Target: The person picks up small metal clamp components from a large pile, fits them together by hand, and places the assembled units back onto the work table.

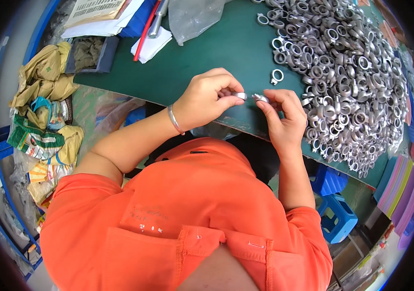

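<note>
My left hand [212, 94] pinches a small silver metal ring [241, 96] between thumb and fingers, above the near edge of the green table [168, 72]. Facing it across a small gap, my right hand [284, 112] grips another silver ring [260, 98] with a small lug showing at its top. Fingers partly cover both rings. One loose ring [276, 76] with a small tab lies on the table just beyond my right hand. To the right of that hand spreads a large heap of similar grey metal rings [345, 72].
At the far left of the table are a grey bin [90, 54], papers [90, 14], a red pen [146, 30], a metal tool [158, 19] and a clear plastic bag [193, 19]. Crumpled sacks [47, 131] lie to the left. A blue stool [337, 218] stands below the table's right side.
</note>
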`<state>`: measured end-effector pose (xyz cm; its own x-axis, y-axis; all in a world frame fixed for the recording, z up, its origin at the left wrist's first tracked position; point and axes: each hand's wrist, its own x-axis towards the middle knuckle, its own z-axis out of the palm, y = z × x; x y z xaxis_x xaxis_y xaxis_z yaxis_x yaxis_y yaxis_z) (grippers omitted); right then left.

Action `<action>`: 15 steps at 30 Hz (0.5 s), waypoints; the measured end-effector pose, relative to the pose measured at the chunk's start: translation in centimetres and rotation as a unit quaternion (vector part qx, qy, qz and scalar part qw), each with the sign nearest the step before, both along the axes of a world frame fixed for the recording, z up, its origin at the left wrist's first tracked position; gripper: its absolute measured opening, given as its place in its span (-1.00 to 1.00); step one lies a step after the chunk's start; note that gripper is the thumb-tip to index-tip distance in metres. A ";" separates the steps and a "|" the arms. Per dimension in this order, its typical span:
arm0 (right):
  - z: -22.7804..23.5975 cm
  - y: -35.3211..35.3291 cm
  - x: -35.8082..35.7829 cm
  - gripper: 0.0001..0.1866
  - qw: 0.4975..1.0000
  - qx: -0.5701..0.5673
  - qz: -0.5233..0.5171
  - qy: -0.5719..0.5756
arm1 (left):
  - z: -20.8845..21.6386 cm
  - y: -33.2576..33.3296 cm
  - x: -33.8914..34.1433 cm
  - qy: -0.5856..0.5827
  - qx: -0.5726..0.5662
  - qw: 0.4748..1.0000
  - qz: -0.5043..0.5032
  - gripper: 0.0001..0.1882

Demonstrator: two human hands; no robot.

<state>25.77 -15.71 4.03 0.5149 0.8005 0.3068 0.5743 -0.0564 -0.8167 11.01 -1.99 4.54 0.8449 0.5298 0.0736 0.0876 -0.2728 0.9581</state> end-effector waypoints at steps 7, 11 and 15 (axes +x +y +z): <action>-0.1 -0.5 -1.7 -0.84 0.899 0.002 0.073 0.433 | -0.9 -0.8 -2.0 -0.133 -0.146 0.980 0.013 -0.88; 0.1 -0.5 -2.3 -0.84 0.871 0.004 0.105 0.479 | -0.6 -0.5 -2.0 -0.159 0.077 0.984 -0.008 -0.83; 0.5 -0.5 -2.7 -0.84 0.877 0.019 0.121 0.464 | 0.1 -1.1 -2.2 -0.175 0.135 0.975 -0.008 -0.84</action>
